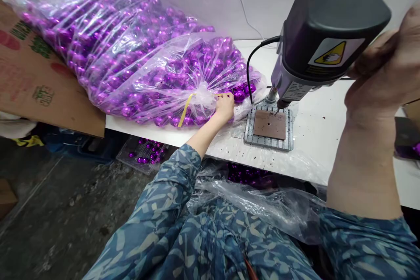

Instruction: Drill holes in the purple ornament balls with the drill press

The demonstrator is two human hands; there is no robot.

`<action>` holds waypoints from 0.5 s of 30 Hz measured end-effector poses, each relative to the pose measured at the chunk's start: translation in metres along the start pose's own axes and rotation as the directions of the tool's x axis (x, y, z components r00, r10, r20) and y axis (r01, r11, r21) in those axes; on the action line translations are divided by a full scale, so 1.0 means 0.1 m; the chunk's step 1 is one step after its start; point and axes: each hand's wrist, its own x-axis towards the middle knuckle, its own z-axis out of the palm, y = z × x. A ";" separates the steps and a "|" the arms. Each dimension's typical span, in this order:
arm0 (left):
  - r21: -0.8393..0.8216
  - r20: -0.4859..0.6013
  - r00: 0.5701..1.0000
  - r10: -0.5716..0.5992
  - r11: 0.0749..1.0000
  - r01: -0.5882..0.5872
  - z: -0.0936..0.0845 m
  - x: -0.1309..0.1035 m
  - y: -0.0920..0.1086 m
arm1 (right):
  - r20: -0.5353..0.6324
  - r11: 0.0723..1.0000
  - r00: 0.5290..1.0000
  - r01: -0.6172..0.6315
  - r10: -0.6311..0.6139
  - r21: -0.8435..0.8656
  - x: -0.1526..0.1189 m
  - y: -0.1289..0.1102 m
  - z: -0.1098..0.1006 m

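A big clear plastic bag (138,57) full of shiny purple balls lies on the white table, its gathered neck (204,95) facing me. A yellow tie (186,110) runs around that neck. My left hand (225,106) is closed on the tie's right end, fingertips pinched together. On the right, my right hand (390,59) is raised beside the black motor housing of a small drill press (334,30). Its fingers look curled, but it is blurred and partly behind the housing, so what it grips is hidden. Below the drill bit, a brown board (269,124) rests on the grey slotted base (251,138).
A printed cardboard box (42,78) stands left of the bag. Below the table edge are a clear tray (144,153) with purple balls and crumpled clear plastic (256,199) before my body. A black cable (251,59) leaves the drill press. Dark crumbs dot the base.
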 end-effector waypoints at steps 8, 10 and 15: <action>-0.251 -0.036 0.994 0.106 0.962 -0.111 -0.10 -0.05 -0.05 | 0.073 0.992 0.992 0.097 -0.102 0.076 0.02 0.04 -0.04; -0.441 -0.115 0.981 0.155 0.877 -0.190 -0.18 -0.14 -0.11 | 0.080 0.992 0.992 0.096 -0.102 0.077 0.02 0.05 -0.04; -0.824 0.017 0.984 0.178 0.560 -0.087 -0.34 -0.41 -0.16 | 0.064 0.991 0.993 0.093 -0.099 0.093 0.03 0.04 -0.04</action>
